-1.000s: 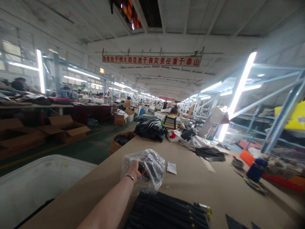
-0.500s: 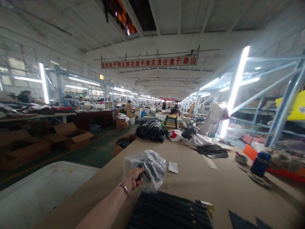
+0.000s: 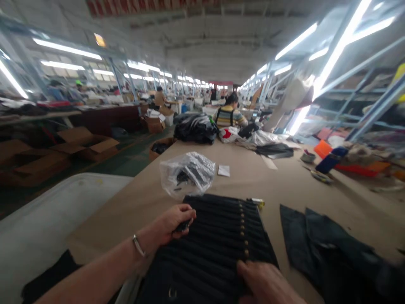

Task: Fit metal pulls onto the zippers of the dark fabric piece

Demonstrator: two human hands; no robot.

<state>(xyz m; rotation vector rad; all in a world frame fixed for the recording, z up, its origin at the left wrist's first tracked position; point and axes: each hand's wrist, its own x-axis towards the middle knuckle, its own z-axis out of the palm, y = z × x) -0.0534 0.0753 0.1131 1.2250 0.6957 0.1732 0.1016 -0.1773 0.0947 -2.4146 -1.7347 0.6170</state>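
My left hand (image 3: 172, 220) is closed on a small dark piece, held over the left edge of a stack of black leather straps (image 3: 215, 245) with brass studs. My right hand (image 3: 264, 282) lies on the near right part of that stack, fingers curled down on the straps. Beyond the stack sits a clear plastic bag (image 3: 187, 174) with small dark parts inside, apart from both hands. A small white card (image 3: 224, 170) lies to the bag's right.
Dark fabric pieces (image 3: 329, 249) lie right of the straps on the brown worktable (image 3: 284, 181). A white bin (image 3: 47, 219) stands at the left. Farther along are black bags, a blue cup (image 3: 329, 160), an orange tray and a seated person (image 3: 229, 114).
My left hand has drawn back out of the plastic bag toward me, pinching a small dark piece. The view has tilted down, and my right hand now shows on the straps.
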